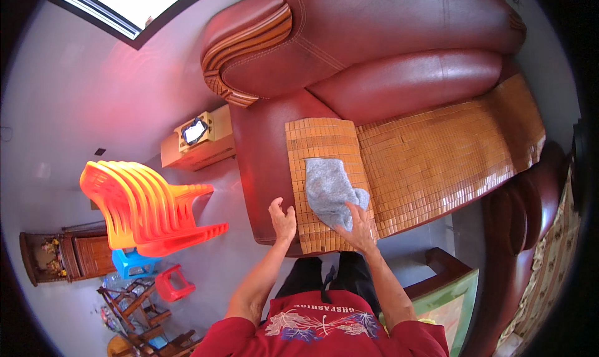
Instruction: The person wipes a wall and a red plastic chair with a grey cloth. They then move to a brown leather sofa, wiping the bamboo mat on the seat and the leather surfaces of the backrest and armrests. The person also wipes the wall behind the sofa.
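Grey cloth (pixel 324 181) on tiled mat (pixel 321 132)

The right hand (pixel 357 232) touches the cloth's near end; I cannot tell whether it grips. The left hand (pixel 283 222), empty, fingers relaxed, is near the mat's edge. Beyond rises a leather sofa backrest (pixel 399 20). Wiping seems underway; next calls for steady pressure.

A red-brown leather sofa (pixel 257 164) carried a short mat (pixel 321 135) of brown tiles, a longer mat (pixel 449 154) spread alongside it, a crumpled grey cloth (pixel 326 185) lay on the short mat.
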The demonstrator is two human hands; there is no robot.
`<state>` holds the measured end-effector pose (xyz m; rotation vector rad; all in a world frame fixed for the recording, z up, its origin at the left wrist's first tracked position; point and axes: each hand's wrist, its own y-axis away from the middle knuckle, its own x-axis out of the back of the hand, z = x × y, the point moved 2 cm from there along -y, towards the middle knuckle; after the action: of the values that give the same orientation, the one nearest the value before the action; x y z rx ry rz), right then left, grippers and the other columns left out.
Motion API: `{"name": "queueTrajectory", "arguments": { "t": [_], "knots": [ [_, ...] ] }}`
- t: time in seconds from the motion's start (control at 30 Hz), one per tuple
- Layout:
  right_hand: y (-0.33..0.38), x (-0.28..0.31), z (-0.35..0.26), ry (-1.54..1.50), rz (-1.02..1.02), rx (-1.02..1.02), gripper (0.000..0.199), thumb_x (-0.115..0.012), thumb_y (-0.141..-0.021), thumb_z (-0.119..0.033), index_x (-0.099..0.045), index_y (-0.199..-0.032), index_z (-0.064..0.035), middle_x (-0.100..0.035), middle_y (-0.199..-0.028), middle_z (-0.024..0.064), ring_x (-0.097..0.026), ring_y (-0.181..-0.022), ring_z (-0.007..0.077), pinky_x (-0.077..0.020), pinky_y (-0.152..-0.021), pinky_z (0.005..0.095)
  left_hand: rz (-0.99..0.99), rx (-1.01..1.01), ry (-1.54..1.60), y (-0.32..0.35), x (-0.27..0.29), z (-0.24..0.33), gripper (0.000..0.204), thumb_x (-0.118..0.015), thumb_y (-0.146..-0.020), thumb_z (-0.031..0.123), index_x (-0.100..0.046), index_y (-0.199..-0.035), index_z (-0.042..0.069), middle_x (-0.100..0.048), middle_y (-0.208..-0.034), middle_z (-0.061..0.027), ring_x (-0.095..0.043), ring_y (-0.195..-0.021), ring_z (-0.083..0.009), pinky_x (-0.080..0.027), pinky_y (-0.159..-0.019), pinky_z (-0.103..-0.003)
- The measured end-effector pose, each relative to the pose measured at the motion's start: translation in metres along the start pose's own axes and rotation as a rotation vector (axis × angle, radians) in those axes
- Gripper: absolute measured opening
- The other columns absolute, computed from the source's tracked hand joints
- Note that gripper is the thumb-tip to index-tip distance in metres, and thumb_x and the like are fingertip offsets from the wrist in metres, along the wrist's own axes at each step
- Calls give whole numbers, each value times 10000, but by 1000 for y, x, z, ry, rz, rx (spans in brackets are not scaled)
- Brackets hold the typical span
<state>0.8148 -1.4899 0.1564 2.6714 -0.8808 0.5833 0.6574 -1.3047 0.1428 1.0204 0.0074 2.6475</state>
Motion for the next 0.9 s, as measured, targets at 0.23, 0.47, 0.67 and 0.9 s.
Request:
{"name": "queueTrajectory", "arguments": {
  "t": [0.23,0.47,0.67,0.9],
  "knots": [
    [-57,-40,43,427,51,-109,729,-650,-784,-429,-321,-1420,-294,-151,-1473,223,-225,-1291,473,-244,-959,642,-109,-359,-492,18,-40,34,687,-652,-778,158,-331,-1381,85,-272,-1396,-277,-284,-1277,-448,-260,-1047,-512],
    [-70,-55,51,477,72,-40,628,-582,-826,-456,-380,-1392,-275,-150,-1468,251,-200,-1297,505,-205,-952,677,-87,-241,-729,-24,-81,33,615,-504,-897,308,-275,-1439,133,-170,-1475,-238,-161,-1359,-426,-171,-1072,-570],
    [-159,-62,48,432,124,-197,684,-555,-827,-536,-310,-1414,-284,-156,-1454,273,-217,-1273,548,-249,-903,724,-60,-240,-791,-28,-86,26,623,-479,-898,317,-257,-1449,130,-158,-1483,-240,-145,-1365,-415,-156,-1074,-569],
    [-294,-64,34,434,177,-155,554,-525,-868,-433,-338,-1379,-332,-248,-1436,226,-255,-1273,522,-266,-870,750,-65,-231,-744,-27,-86,22,635,-445,-896,358,-250,-1452,122,-125,-1491,-239,-93,-1377,-406,-93,-1079,-569]
  ]
}}
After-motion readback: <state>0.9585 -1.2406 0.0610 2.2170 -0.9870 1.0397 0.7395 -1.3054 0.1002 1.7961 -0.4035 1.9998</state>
